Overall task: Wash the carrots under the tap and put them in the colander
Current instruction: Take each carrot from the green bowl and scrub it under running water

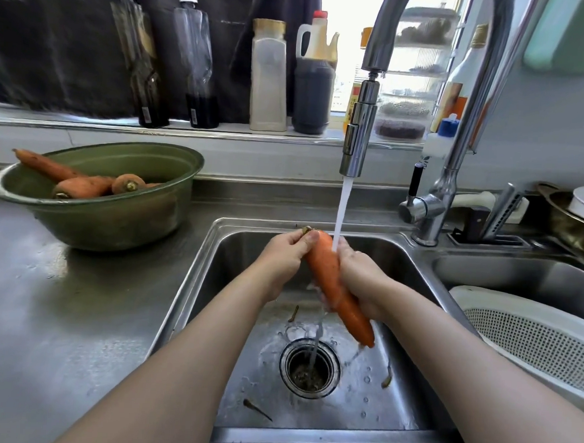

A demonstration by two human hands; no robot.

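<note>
A long orange carrot (331,283) slants over the left sink basin (214,285), its thick end up and away from me. My left hand (285,258) pinches that stem end. My right hand (361,278) wraps around the carrot's middle from the right. Water runs from the tap head (358,137) onto the carrot's upper part and drains down to the plughole (309,371). A white colander (526,335) sits in the right basin with nothing visible in it. Several unwashed carrots (84,185) lie in a green bowl (100,223) on the counter at the left.
Bottles of sauce and oil (270,76) line the windowsill behind the sink. The tap's base and lever (425,210) stand between the two basins, with a knife block slot (484,229) beside it. Dishes (582,207) sit at the far right. Small root scraps lie in the basin.
</note>
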